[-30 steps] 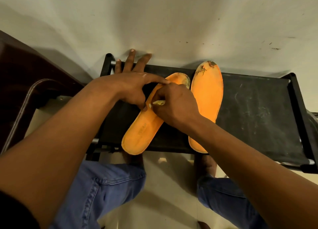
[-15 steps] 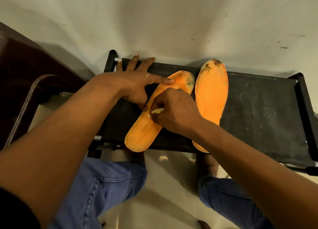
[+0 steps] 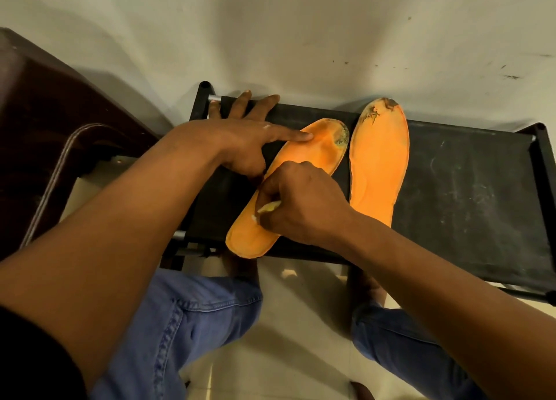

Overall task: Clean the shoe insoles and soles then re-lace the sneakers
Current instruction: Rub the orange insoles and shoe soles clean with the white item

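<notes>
Two orange insoles lie on a black fabric surface (image 3: 469, 195) in a black frame. The left insole (image 3: 313, 156) lies slanted, its toe toward the far edge and its heel reaching the near edge, just beside the left corner. Its toe carries a dark, grimy patch. The right insole (image 3: 379, 165) lies straighter, close by, toe almost at the far edge, where the orange skin is torn and dirty.

The left hand (image 3: 240, 147) is spread flat: its forefinger presses down on the slanted insole near the toe, and the other fingers stretch to the far left corner of the surface. The right hand (image 3: 301, 204) is curled over the middle of that same insole, pinching a small pale yellowish piece (image 3: 269, 207) against it; what the piece is I cannot tell.

The black fabric is scuffed with pale smears on its right half. It stands against a whitish wall (image 3: 301, 38) with a few dark flecks. A dark brown piece of furniture (image 3: 45, 114) stands to the left. Knees in blue jeans (image 3: 180, 324) sit below the near edge, over a pale tiled floor (image 3: 301, 324).
</notes>
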A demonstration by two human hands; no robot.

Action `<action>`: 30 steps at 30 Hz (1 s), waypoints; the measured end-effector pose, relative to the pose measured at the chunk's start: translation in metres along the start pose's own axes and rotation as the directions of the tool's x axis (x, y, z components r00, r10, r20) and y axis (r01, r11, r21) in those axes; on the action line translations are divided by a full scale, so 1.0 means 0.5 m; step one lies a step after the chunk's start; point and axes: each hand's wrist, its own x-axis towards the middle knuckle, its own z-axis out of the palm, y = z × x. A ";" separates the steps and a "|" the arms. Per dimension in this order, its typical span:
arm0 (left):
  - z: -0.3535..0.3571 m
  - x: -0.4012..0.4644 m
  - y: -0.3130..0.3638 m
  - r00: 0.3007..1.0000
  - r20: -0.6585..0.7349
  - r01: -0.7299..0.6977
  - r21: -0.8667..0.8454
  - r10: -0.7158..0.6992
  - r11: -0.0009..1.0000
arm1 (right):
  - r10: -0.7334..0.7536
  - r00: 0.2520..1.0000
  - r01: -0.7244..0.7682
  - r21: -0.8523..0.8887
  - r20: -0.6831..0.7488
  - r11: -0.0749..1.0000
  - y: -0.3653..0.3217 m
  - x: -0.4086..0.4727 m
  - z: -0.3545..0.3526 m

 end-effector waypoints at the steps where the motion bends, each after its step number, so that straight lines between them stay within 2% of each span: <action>1: 0.000 0.000 0.000 1.000 0.002 -0.002 0.000 0.002 1.000 | 0.009 1.000 -0.009 -0.028 -0.025 1.000 0.002 0.000 -0.001; 4: 0.002 0.002 -0.001 1.000 -0.001 -0.013 0.005 0.013 1.000 | 0.051 0.989 -0.070 -0.130 -0.142 0.989 0.014 0.001 -0.011; 6: 0.003 0.002 -0.002 1.000 -0.002 -0.018 0.010 0.018 1.000 | 0.062 0.981 -0.087 -0.129 -0.182 0.988 0.018 0.002 -0.014; 11: 0.000 0.002 -0.002 1.000 -0.014 -0.009 0.007 0.009 1.000 | 0.005 0.997 -0.004 0.005 -0.081 1.000 -0.009 -0.008 0.013; 13: 0.001 0.004 -0.005 1.000 -0.020 -0.006 0.011 0.006 1.000 | -0.003 0.996 0.005 0.019 -0.085 1.000 -0.024 -0.014 0.031; 19: 0.000 0.009 -0.007 1.000 -0.007 -0.014 0.000 0.014 1.000 | 0.072 0.951 -0.107 -0.098 -0.302 0.989 -0.013 -0.013 0.035; 21: 0.001 0.008 -0.008 1.000 -0.010 -0.016 0.002 0.016 1.000 | 0.056 0.964 -0.073 -0.054 -0.260 0.996 -0.022 -0.012 0.036; 23: 0.001 0.006 -0.007 1.000 -0.006 -0.021 0.015 0.021 1.000 | 0.026 0.989 -0.023 0.023 -0.145 0.999 -0.040 -0.013 0.041; 25: 0.002 0.005 -0.005 1.000 0.003 -0.027 0.016 0.027 1.000 | 0.001 0.998 0.000 0.020 -0.067 1.000 -0.052 -0.015 0.040; 27: 0.002 0.004 -0.005 1.000 0.009 -0.030 0.013 0.030 0.999 | -0.004 0.997 0.000 -0.042 -0.075 0.999 -0.049 -0.014 0.029; 30: 0.001 0.001 -0.002 0.999 0.029 -0.026 0.016 0.026 1.000 | 0.042 0.983 -0.081 -0.215 -0.178 0.973 -0.027 -0.012 0.004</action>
